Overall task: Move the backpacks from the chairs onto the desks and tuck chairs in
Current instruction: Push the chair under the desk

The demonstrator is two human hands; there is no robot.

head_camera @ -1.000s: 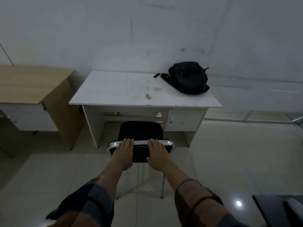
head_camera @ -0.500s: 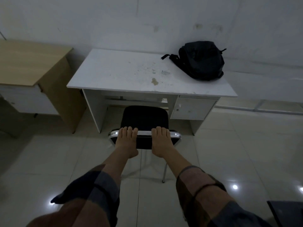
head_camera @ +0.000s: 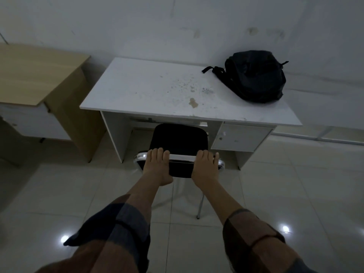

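While the black backpack [head_camera: 256, 77] is lying on the white bench [head_camera: 149, 89], left hand [head_camera: 156, 167] and right hand [head_camera: 205, 168] are gripping the chair backrest [head_camera: 180, 164], fingers [head_camera: 157, 153] curling over it.

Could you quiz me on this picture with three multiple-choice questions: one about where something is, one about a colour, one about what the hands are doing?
1. Where is the backpack?
A. on the white desk's far right corner
B. on the chair seat
C. on the floor

2. What colour is the top of the desk to the left?
A. black
B. light wood
C. red

3. What are the two hands doing?
A. lifting the backpack
B. hanging free
C. gripping the top of the chair back

Answers:
1 A, it lies on the desktop near the wall.
2 B, its top is tan wood grain.
3 C, the left hand and right hand both curl over the chrome rail.
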